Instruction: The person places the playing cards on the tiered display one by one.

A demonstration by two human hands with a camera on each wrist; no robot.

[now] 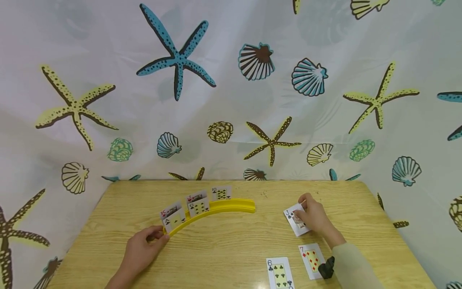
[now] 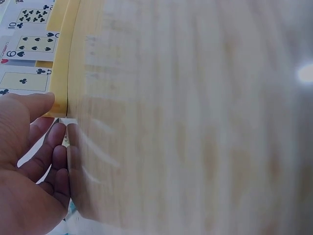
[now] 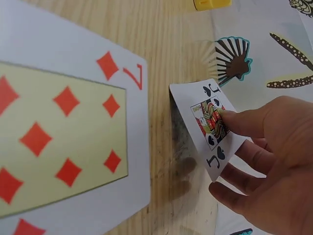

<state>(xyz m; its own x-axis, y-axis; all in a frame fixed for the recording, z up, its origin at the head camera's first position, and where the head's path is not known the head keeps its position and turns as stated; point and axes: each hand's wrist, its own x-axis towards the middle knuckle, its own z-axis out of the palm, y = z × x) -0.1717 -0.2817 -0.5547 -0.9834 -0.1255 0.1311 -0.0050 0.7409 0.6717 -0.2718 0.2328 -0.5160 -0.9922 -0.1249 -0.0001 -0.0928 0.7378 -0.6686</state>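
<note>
At the near left end of a curved yellow card holder (image 1: 231, 205), my left hand (image 1: 142, 247) grips with thumb in front and fingers at the end and behind. Standing in the holder are an ace of clubs (image 1: 175, 221) before a king (image 1: 171, 210), a six of spades (image 1: 199, 207) before a red-marked jack (image 1: 196, 196), and a ten of clubs (image 1: 221, 193). On the right, my right hand (image 1: 317, 216) pinches a jack of spades (image 3: 198, 105), thumb on its face and fingers behind. That card is tilted, its lower edge close to the tabletop in the right wrist view.
A seven of diamonds (image 1: 311, 259) lies face up on the wooden table (image 1: 231, 245) below my right hand, a black wrist device (image 1: 326, 267) overlapping its corner. Left of it lies a six of clubs (image 1: 280, 273). A shell-and-starfish patterned cloth (image 1: 231, 96) surrounds the table.
</note>
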